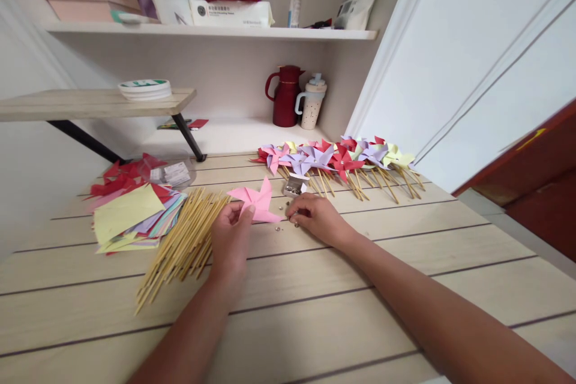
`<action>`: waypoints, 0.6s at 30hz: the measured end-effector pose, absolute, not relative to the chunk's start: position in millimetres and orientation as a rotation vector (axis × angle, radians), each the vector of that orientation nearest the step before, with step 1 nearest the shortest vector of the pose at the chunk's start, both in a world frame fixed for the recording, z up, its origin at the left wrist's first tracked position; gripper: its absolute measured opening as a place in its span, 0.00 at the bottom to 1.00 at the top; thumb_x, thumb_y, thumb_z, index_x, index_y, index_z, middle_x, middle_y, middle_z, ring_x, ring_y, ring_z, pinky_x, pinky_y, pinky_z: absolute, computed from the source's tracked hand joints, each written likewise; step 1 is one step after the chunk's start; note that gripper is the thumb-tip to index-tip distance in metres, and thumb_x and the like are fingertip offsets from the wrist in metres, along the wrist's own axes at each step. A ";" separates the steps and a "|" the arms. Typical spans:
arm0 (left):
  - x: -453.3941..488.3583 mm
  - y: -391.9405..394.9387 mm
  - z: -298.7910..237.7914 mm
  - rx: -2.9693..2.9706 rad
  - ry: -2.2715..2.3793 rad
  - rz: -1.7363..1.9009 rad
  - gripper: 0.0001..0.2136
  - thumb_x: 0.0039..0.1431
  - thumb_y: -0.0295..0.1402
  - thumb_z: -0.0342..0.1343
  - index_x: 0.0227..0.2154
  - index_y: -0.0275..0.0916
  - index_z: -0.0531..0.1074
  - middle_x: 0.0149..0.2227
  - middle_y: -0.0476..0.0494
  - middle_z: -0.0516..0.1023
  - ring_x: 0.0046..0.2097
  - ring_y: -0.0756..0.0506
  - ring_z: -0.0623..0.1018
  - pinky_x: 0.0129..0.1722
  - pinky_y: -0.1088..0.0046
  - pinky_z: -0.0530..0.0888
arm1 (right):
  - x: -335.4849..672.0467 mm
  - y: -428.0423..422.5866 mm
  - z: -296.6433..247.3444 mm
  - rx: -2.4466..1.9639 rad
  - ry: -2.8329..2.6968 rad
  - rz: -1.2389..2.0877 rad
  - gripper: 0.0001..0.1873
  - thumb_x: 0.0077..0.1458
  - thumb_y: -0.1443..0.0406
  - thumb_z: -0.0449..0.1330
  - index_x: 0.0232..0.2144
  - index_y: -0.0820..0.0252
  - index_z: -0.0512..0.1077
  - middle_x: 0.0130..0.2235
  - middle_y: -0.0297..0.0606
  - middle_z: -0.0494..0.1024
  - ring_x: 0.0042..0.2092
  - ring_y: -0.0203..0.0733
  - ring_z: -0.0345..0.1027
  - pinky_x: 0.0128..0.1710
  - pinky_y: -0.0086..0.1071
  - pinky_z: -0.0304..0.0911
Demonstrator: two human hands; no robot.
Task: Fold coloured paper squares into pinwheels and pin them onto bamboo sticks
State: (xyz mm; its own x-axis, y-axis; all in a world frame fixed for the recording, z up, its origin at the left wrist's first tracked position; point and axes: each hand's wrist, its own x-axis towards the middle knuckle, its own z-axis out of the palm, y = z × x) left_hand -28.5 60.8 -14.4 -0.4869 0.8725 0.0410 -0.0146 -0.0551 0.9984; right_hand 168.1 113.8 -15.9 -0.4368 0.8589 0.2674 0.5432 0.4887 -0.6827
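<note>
Light, flimsy and easily creased, the pink paper pinwheel (257,201) rests on the counter (315,312), its near edge pinched by the left hand (231,235) and probably best held near its folded centre, while the right hand (315,217) bunches its fingertips over tiny pins (281,209) just beside it, grip unclear.

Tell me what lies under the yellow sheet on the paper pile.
Under the yellow sheet lies a fanned pile of coloured paper: purple, teal and pink edges stick out at its right, red sheets behind it. Their middles and number are covered.

Bright even light, soft shadows, edges seemingly warped
</note>
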 end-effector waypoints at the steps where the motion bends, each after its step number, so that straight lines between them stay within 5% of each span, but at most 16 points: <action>1: -28.7 61.0 -14.5 0.948 1.527 1.621 0.10 0.48 0.37 0.63 0.30 0.37 0.75 0.28 0.50 0.76 0.31 0.48 0.73 0.34 0.73 0.67 | 167.7 113.8 -17.0 -1.139 -2.137 0.679 0.11 0.51 0.77 0.62 0.30 0.57 0.79 0.36 0.37 0.80 0.41 0.42 0.74 0.44 0.35 0.66; 11: -27.6 59.5 -14.4 1.110 1.507 1.499 0.09 0.48 0.37 0.63 0.29 0.37 0.75 0.29 0.47 0.77 0.33 0.46 0.75 0.36 0.71 0.68 | 165.5 113.8 -21.6 -1.136 -2.156 0.658 0.10 0.52 0.76 0.61 0.28 0.57 0.78 0.35 0.37 0.80 0.38 0.41 0.73 0.43 0.34 0.66; 18: -26.2 60.9 -12.6 0.780 1.550 1.815 0.08 0.48 0.36 0.63 0.29 0.37 0.74 0.24 0.52 0.73 0.29 0.49 0.72 0.33 0.74 0.67 | 169.0 108.8 -18.3 -1.102 -2.193 0.701 0.14 0.53 0.77 0.57 0.33 0.56 0.78 0.39 0.37 0.79 0.39 0.40 0.73 0.42 0.33 0.66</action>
